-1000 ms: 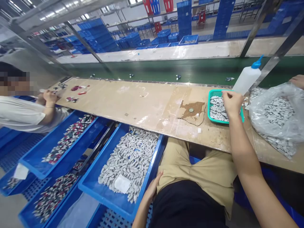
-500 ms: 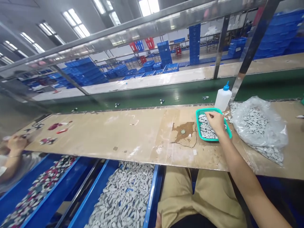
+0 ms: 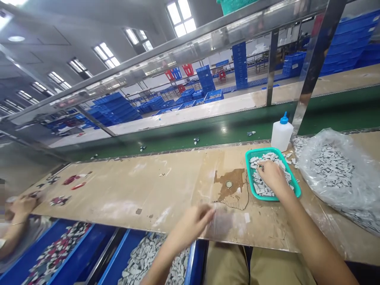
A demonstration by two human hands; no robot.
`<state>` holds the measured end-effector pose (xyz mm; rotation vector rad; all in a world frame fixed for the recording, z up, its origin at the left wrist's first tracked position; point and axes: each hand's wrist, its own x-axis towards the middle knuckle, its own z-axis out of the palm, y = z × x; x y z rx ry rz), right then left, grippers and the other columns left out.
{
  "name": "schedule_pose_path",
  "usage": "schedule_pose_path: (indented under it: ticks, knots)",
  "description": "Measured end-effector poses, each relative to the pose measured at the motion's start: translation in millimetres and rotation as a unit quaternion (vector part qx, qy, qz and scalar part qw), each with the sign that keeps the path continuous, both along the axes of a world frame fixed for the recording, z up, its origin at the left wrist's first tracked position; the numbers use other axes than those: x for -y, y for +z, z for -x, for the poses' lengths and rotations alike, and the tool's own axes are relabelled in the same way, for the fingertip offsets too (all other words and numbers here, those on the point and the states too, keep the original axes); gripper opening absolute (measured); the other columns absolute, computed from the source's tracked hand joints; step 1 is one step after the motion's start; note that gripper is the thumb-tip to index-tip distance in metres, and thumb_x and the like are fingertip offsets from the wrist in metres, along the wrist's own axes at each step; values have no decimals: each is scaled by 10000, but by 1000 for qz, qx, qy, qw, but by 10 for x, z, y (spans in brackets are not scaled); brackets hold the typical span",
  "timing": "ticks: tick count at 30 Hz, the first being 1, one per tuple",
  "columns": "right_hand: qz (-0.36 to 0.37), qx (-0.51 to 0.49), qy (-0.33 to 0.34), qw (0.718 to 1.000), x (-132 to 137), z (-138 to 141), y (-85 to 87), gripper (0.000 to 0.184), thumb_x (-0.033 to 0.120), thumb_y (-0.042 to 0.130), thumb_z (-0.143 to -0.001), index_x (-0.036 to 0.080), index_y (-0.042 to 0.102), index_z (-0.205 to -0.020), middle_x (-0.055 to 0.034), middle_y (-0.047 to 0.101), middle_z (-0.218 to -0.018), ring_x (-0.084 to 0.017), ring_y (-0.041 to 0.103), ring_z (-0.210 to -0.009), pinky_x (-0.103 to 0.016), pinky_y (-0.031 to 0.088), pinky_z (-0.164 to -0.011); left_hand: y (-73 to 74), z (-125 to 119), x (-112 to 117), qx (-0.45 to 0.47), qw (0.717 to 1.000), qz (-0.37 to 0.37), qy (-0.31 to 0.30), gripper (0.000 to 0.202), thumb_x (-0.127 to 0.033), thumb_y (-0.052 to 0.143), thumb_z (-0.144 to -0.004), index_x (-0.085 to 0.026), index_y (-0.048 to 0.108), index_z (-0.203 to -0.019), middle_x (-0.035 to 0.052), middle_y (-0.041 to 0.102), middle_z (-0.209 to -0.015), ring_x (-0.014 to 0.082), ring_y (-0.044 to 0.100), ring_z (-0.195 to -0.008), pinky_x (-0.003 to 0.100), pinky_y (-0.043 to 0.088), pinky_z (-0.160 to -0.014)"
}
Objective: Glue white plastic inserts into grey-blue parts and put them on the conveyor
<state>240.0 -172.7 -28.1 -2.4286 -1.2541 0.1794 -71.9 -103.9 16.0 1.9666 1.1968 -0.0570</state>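
Note:
My right hand [image 3: 271,175] reaches into a green plastic basket [image 3: 297,190] of small grey-white pieces [image 3: 263,189]. Its thumb and fingertips come together over the pieces, and whatever is between them is too small to make out. Smeared by motion, my left hand [image 3: 197,221] hovers near the front edge of the cardboard-covered table [image 3: 178,178], above one side of the blue bin. Between the hands lies a torn brown patch of cardboard [image 3: 237,176] with a small round disc [image 3: 228,184] on it. Behind the basket stands a white squeeze bottle [image 3: 281,135] with a blue cap.
A clear plastic bag [image 3: 329,158] of grey pieces lies at the right. Blue bins [image 3: 191,263] of pieces stand below the table's front edge. Several small parts ride the green belt [image 3: 166,132] behind. Another person's hand [image 3: 23,208] works at the far left.
My left hand has risen from beside my lap to above the table's front edge. My right hand stays in the basket, its fingers lower among the pieces. The view has tilted up.

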Motion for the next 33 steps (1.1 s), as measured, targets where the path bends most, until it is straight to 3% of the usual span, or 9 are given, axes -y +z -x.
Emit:
schedule_pose_path:
  ticks: [2, 4, 8, 11, 14, 20, 25, 29, 33]
  knots:
    - [30, 5, 19, 999, 7, 21, 5, 270, 248, 561, -903, 108, 736, -1054, -203, 669, -1079, -291, 653, -954, -325, 444, -770, 4, -637, -417, 91, 994, -20, -55, 460, -572, 518, -876, -172, 713, -991, 79, 740, -887, 250, 679, -828, 332, 516, -790]
    - [54, 7, 44, 998, 25, 48, 32, 230, 223, 598, -881, 90, 745, -997, -216, 653, -1089, -305, 641, -996, -337, 449, -815, -69, -1301, -796, 150, 984, -94, -37, 365, -389, 499, -922, -136, 671, -1121, 112, 736, -986, 233, 691, -856, 326, 528, -793]
    - [72, 1, 82, 994, 60, 77, 93, 187, 159, 599, -862, 107, 747, -963, -182, 663, -1079, -293, 613, -1062, -329, 434, -898, -302, -2503, -1327, 170, 969, -175, -28, 331, -198, 515, -918, -112, 610, -1223, 164, 633, -1296, 232, 598, -1198, 328, 437, -1038]
    - [78, -5, 82, 994, 53, 77, 103, 235, 135, 584, -856, 122, 723, -1046, -162, 659, -1112, -292, 591, -1101, -330, 424, -925, -449, -3139, -1568, 161, 966, -201, -21, 402, -165, 573, -890, -93, 560, -1285, 199, 538, -1414, 266, 472, -1355, 371, 327, -1145]
    - [87, -6, 72, 994, 23, 83, 105, 308, 119, 537, -868, 97, 680, -1140, -176, 639, -1155, -305, 582, -1119, -353, 419, -948, -573, -3493, -1750, 145, 968, -204, 15, 397, -192, 599, -884, -46, 562, -1251, 276, 510, -1406, 333, 399, -1404, 466, 264, -1164]
    - [103, -12, 64, 993, -17, 109, 142, 304, 127, 496, -882, 59, 681, -1115, -211, 607, -1168, -320, 596, -1095, -367, 430, -938, -785, -3561, -2013, 175, 966, -170, 84, 246, -214, 644, -857, -78, 642, -1061, 239, 626, -1262, 295, 502, -1307, 385, 339, -1105]
    - [82, -32, 60, 994, -22, 89, 112, 284, 121, 519, -869, 75, 681, -1098, -194, 640, -1141, -312, 591, -1107, -364, 427, -944, -741, -3371, -2062, 276, 949, -96, 115, 291, -205, 693, -818, -94, 641, -1083, 179, 681, -1183, 246, 627, -1144, 344, 432, -1041]
    - [55, -69, 53, 995, -31, 23, 29, 293, 101, 535, -864, 140, 698, -1105, -134, 708, -1095, -271, 619, -1109, -323, 441, -926, -580, -3012, -1961, 369, 921, 23, 122, 387, -155, 575, -885, -103, 544, -1267, 158, 671, -1216, 188, 668, -1081, 345, 516, -993]
    - [28, -119, 34, 992, -47, -69, -57, 347, 85, 546, -858, 166, 710, -1154, -114, 732, -1115, -234, 665, -1083, -293, 465, -916, -474, -2342, -1705, 438, 875, 156, 134, 358, -134, 525, -904, -116, 553, -1261, 113, 688, -1154, 165, 678, -1067, 352, 544, -1007]
